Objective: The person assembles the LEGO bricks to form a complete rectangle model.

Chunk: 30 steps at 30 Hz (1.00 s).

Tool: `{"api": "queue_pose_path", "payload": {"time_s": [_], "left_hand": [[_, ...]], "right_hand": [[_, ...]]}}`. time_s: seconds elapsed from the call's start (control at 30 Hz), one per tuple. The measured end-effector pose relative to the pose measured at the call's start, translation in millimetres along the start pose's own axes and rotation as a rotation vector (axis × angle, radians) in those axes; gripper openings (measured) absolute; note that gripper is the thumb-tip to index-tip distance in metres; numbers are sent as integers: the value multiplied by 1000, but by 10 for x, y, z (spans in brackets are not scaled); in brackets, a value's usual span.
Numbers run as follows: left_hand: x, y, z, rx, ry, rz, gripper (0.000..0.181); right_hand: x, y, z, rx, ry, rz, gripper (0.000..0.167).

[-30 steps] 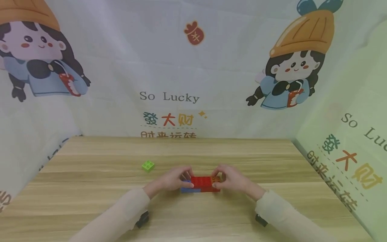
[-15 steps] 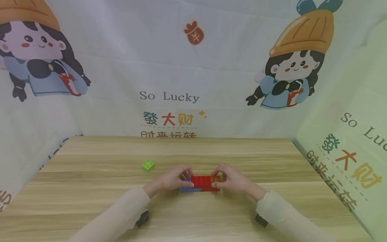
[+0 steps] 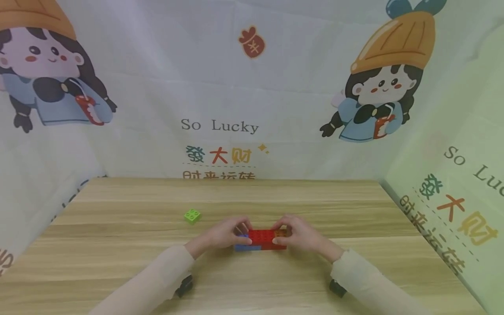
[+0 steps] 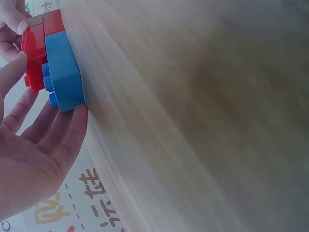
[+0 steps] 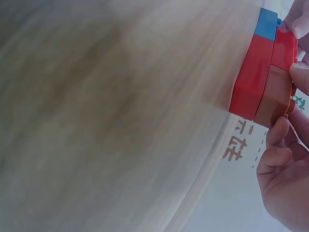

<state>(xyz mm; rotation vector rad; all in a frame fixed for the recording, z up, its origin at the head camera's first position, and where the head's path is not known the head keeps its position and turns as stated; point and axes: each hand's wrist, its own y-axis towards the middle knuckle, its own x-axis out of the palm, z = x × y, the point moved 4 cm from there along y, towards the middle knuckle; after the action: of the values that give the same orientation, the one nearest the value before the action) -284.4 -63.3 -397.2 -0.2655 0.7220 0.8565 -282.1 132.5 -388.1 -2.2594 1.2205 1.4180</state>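
A stack of joined toy building bricks lies on the table before me. Its lower layer is a blue brick [image 3: 247, 247] on the left and a red brick [image 5: 250, 79] on the right. Above them sit an upper red brick [image 3: 262, 236] across the middle and a brown-orange brick [image 5: 273, 94] at the right end. My left hand [image 3: 224, 232] holds the upper red brick's left end between thumb and fingers. With thumb and forefinger, my right hand [image 3: 301, 234] pinches the stack where the upper red and brown-orange bricks meet. The hands partly hide both ends.
A small lime-green brick [image 3: 192, 215] with studs up lies on the wooden table [image 3: 138, 205], left of and beyond the stack. A printed cloth [image 3: 299, 131] hangs behind the table and along its sides.
My right hand has shifted slightly left along the stack, from the brown-orange brick to its joint with the upper red brick. The left hand and the bricks stay in place.
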Motion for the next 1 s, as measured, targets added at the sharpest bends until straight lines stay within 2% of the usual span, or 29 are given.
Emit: {"api": "queue_pose_path", "payload": {"time_s": [0.23, 0.33, 0.5, 0.67, 0.87, 1.0], "left_hand": [[-21, -17, 20, 19, 3, -10, 28], [-35, -40, 18, 39, -32, -6, 29], [-130, -118, -26, 9, -58, 22, 35], [-327, -195, -55, 22, -40, 94, 34], [-605, -293, -121, 35, -41, 230, 34], [-770, -388, -235, -12, -21, 312, 38]], "right_hand": [[-3, 20, 5, 7, -3, 4, 26], [-1, 17, 5, 7, -2, 4, 27], [5, 9, 8, 31, -2, -7, 27], [16, -2, 24, 67, 23, -27, 26], [20, -3, 28, 59, 26, -21, 27], [23, -4, 24, 61, 23, -23, 27]]}}
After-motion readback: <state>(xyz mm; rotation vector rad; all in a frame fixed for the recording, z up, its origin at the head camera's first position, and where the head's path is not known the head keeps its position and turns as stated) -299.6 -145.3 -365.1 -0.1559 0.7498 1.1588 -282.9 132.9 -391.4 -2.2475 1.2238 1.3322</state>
